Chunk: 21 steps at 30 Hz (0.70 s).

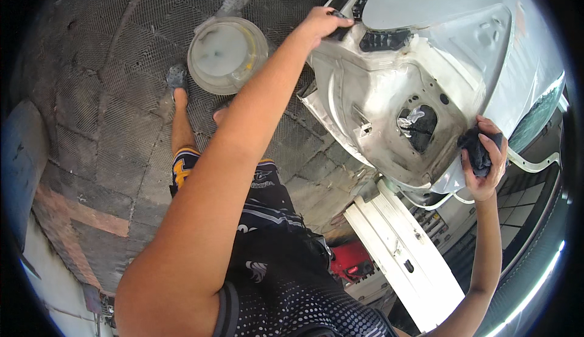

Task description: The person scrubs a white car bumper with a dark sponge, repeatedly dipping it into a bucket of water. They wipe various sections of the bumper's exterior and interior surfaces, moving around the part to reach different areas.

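A pale, silver-white car body (450, 51) stands in front of me on the right, with a bare, recessed lamp opening (383, 124) at its corner. My left hand (322, 25) reaches to the far edge of this corner, its fingers curled around a small dark object I cannot make out. At the near side of the body, my right hand (486, 172) grips a bunched dark cloth (479, 149) against the painted panel. Inside the recess is a dark hole with crumpled, whitish material (411, 118) in it.
A round bucket (198, 78) of cloudy liquid stands on the dark, textured floor (103, 112), beyond my left forearm. A long white panel (404, 252) lies below the car corner, beside a red object (353, 260). A blue-grey curved shape (24, 160) stands at far left.
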### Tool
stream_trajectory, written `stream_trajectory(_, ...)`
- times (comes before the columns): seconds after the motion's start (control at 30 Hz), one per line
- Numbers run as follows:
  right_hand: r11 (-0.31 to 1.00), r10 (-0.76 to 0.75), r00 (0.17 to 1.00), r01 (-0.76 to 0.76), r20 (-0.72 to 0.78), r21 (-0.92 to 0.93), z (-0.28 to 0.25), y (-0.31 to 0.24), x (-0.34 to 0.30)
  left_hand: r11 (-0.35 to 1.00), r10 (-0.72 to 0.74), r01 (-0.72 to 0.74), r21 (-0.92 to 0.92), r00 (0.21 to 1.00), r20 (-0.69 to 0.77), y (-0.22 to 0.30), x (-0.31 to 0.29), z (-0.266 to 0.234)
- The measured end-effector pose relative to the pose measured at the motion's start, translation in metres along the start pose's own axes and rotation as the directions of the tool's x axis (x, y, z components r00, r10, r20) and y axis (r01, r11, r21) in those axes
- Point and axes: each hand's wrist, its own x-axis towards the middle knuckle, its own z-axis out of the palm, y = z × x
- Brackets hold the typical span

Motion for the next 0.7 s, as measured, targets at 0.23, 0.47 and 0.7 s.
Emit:
stream_trajectory(0.23,1.0,0.004,1.0,-0.004,-0.002,0.012,0.002,0.004,-0.003,0.998,0.06,-0.059,0.01,0.986,-0.153,-0.009,-0.013,0.005)
stream_trajectory(0.47,1.0,0.023,1.0,-0.023,-0.001,-0.006,0.0,0.001,0.002,0.999,0.039,-0.032,0.038,0.976,-0.214,-0.028,0.017,-0.001)
stream_trajectory(0.7,0.999,0.044,0.999,-0.044,-0.008,0.015,0.003,0.001,-0.008,0.988,0.123,-0.105,0.114,0.978,-0.169,-0.032,0.002,0.017)
